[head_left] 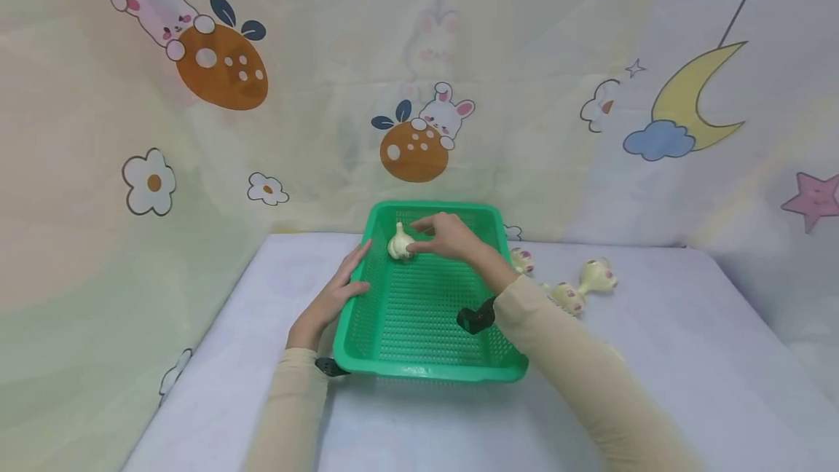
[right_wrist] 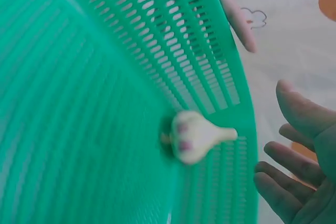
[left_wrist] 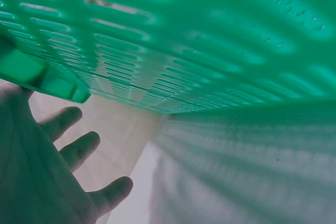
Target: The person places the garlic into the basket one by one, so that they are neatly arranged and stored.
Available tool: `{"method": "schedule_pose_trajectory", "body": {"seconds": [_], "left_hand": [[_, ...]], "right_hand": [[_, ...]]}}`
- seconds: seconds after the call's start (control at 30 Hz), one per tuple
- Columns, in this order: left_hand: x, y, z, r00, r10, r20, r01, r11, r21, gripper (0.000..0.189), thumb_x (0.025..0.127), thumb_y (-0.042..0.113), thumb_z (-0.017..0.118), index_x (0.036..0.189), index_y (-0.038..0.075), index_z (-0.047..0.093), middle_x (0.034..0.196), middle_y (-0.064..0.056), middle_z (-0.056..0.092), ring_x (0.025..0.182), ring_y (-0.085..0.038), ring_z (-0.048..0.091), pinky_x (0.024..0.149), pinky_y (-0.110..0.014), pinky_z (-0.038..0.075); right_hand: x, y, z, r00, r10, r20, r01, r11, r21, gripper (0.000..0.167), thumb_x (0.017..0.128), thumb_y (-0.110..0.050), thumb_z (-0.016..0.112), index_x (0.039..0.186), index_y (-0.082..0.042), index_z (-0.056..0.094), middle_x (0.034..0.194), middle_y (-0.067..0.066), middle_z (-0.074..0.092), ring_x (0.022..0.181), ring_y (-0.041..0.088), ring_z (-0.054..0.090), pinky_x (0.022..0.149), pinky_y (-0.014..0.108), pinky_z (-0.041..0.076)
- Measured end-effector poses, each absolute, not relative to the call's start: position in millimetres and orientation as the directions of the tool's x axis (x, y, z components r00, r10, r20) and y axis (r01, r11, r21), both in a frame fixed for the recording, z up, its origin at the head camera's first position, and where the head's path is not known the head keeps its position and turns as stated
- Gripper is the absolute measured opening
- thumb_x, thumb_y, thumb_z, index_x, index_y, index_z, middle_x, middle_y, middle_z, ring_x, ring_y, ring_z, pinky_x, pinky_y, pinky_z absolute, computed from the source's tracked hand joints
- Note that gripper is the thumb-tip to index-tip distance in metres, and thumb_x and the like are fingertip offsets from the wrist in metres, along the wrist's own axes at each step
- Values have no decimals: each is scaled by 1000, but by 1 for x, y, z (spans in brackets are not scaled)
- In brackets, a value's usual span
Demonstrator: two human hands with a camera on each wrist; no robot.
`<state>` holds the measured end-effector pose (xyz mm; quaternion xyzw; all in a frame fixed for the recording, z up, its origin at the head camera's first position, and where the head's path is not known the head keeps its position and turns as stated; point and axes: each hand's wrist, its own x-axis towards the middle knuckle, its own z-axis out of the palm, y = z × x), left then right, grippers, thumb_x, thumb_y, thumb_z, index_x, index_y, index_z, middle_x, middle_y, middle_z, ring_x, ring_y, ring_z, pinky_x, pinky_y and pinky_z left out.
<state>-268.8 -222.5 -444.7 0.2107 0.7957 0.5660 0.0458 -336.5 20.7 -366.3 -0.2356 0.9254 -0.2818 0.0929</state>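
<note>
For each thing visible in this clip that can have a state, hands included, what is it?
Green basket: open-topped, one garlic bulb inside.
Garlic in basket: whole, stem toward the rim.
Garlic on table: loose, right of the basket, partly hidden by the sleeve.
Left hand: at the basket's left rim, fingers straight.
Right hand: over the basket, fingers apart, holding nothing.

A pale printed cloth [head_left: 544, 173] makes the wall behind the white table [head_left: 662, 355] and along its two sides. On it I see rabbits [head_left: 164, 17] with orange spotted fruits [head_left: 223, 86], white flowers [head_left: 138, 173], a yellow moon [head_left: 674, 93] and a pink star [head_left: 816, 199]. The light is rather soft.
</note>
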Motion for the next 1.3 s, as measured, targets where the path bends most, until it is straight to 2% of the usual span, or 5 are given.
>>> {"method": "schedule_pose_trajectory", "body": {"seconds": [0.33,0.53,0.8,1.03,1.3], "left_hand": [[-264,-221,-440,-906,388,169,288,271,919,73,89,5,45,154,11,11,159,-18,0,146,-40,1,110,-68,9],[-268,-224,-447,-908,380,175,289,268,919,73,90,6,45,154,10,11,159,-18,1,145,-42,2,109,-69,9],[-283,-229,-473,-906,369,205,321,286,903,72,92,14,47,154,28,14,161,-7,3,147,-35,2,109,-68,9],[-262,-221,-441,-902,390,183,299,261,918,70,91,5,43,154,8,12,159,-19,3,145,-42,2,109,-69,9],[-267,-222,-450,-900,393,188,302,252,920,71,91,5,43,154,11,11,159,-18,3,144,-42,4,108,-70,10]], "right_hand": [[-313,85,-351,-841,-537,67,-511,747,-425,54,85,-32,71,133,-10,57,130,11,60,106,28,63,89,40,52],[-301,132,-348,-822,-546,161,-559,720,-410,54,84,-25,72,132,-4,56,129,17,59,115,34,58,90,43,52],[-295,202,-356,-837,-484,255,-546,769,-333,48,87,-18,68,132,-5,56,130,17,57,115,35,57,89,48,51],[-296,244,-374,-860,-473,188,-507,834,-218,49,85,-14,69,131,-1,56,127,21,58,118,40,53,96,53,44],[-296,280,-394,-887,-451,100,-462,862,-209,50,84,-11,70,131,1,55,130,24,54,119,43,51,97,56,42]]}}
